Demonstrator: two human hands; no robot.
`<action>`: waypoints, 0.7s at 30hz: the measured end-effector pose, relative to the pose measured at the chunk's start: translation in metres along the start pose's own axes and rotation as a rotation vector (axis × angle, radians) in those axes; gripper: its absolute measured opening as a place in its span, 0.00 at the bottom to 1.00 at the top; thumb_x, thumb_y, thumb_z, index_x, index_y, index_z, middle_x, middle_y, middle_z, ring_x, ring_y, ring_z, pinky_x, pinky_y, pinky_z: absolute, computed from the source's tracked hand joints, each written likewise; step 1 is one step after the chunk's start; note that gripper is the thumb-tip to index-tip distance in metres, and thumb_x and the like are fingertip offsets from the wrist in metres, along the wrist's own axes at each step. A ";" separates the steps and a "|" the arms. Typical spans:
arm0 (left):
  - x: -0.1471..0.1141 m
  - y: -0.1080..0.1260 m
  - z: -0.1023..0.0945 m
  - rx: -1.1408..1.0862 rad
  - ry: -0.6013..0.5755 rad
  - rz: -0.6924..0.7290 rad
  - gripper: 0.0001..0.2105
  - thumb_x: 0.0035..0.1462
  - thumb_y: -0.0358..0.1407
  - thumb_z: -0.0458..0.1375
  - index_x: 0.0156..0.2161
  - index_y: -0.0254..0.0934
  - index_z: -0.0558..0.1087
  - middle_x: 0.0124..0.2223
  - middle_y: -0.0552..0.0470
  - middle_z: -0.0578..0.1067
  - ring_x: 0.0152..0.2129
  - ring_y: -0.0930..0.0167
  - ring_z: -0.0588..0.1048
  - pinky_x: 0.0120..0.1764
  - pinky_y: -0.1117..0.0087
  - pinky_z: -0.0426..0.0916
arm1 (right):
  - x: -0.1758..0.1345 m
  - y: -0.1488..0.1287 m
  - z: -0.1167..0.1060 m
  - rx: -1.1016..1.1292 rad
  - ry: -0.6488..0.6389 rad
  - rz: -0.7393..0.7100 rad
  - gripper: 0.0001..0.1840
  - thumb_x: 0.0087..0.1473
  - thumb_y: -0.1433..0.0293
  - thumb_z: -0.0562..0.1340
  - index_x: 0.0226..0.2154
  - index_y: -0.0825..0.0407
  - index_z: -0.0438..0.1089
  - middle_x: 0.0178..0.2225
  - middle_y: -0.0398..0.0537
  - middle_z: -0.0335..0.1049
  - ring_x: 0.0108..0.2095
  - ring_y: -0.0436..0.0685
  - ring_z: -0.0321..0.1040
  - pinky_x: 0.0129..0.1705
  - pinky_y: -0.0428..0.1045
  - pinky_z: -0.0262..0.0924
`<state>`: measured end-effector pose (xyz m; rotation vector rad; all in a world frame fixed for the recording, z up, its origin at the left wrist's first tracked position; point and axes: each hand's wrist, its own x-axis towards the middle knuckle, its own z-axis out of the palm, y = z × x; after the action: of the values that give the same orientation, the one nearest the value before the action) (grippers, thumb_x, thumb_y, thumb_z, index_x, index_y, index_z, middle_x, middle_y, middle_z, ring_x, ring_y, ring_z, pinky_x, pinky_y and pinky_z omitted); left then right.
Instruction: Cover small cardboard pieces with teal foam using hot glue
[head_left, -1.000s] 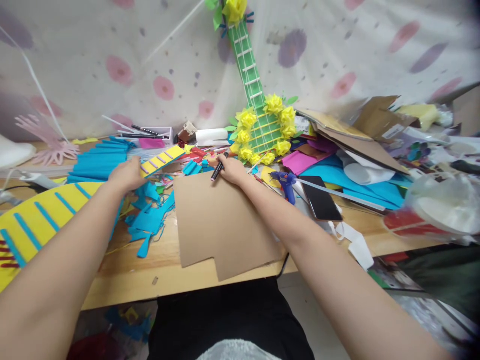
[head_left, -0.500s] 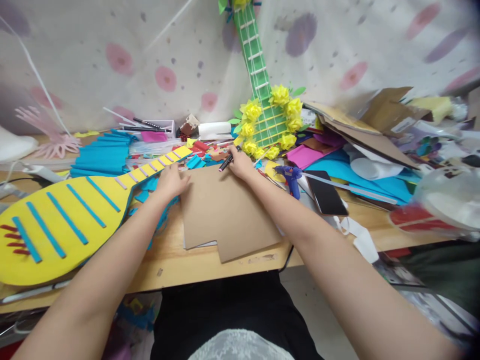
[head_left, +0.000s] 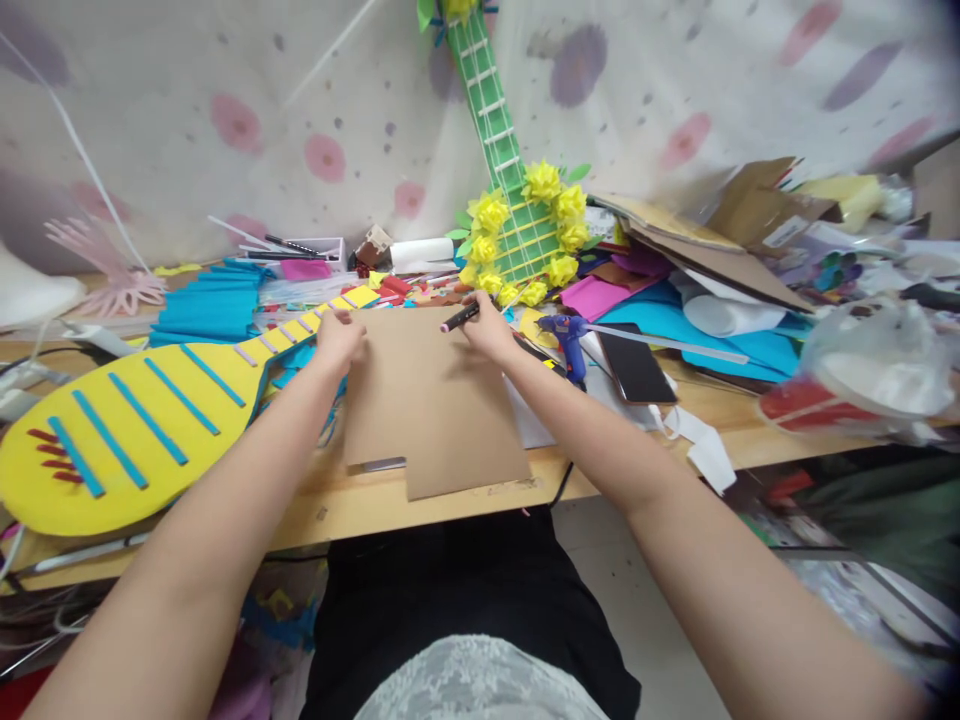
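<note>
A brown cardboard sheet (head_left: 439,400) with a step cut in its near edge lies in front of me on the wooden table. My left hand (head_left: 341,342) is at its far left corner, fingers bent around the edge. In my right hand (head_left: 487,330), near the far right part of the sheet, is a black marker (head_left: 460,317), its pinkish end pointing left. To the left lies a yellow guitar-shaped cutout (head_left: 150,420) with blue strips, its neck reaching past my left hand. White paper shows under the cardboard's right side.
A blue glue gun (head_left: 571,345) and a black phone (head_left: 636,365) lie right of my right hand. Behind, a green guitar with yellow flowers (head_left: 517,235) leans on the wall. Cardboard and coloured paper (head_left: 720,330) pile up at right, beside a plastic tub (head_left: 847,375).
The cardboard has shifted left and turned a little, uncovering more white paper at its right. Both hands have moved slightly with it. The whole view has swung a little right.
</note>
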<state>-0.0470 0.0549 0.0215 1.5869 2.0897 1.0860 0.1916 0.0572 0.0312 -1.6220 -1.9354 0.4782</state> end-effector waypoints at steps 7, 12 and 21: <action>0.027 0.059 -0.047 -0.157 0.095 0.101 0.22 0.42 0.22 0.48 0.43 0.31 0.74 0.44 0.48 0.76 0.38 0.67 0.73 0.43 0.65 0.67 | -0.003 -0.023 -0.028 -0.303 0.174 -0.037 0.19 0.55 0.66 0.52 0.49 0.56 0.57 0.43 0.61 0.68 0.47 0.69 0.59 0.46 0.60 0.54; 0.044 0.074 -0.027 -0.087 -0.040 0.282 0.19 0.43 0.23 0.50 0.39 0.33 0.76 0.39 0.49 0.77 0.38 0.68 0.73 0.45 0.67 0.66 | -0.005 -0.039 -0.015 -0.210 0.092 -0.108 0.18 0.59 0.62 0.47 0.49 0.53 0.56 0.38 0.55 0.71 0.39 0.65 0.66 0.41 0.56 0.58; 0.031 0.091 0.020 -0.096 -0.125 0.417 0.20 0.45 0.28 0.53 0.47 0.36 0.71 0.49 0.46 0.72 0.49 0.64 0.68 0.54 0.63 0.60 | 0.007 -0.009 -0.012 -0.290 0.034 0.028 0.16 0.58 0.70 0.45 0.49 0.52 0.54 0.39 0.56 0.70 0.38 0.63 0.68 0.39 0.56 0.60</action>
<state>0.0177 0.1000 0.0790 2.0389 1.6408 1.1568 0.1916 0.0608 0.0472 -1.8237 -2.0316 0.1837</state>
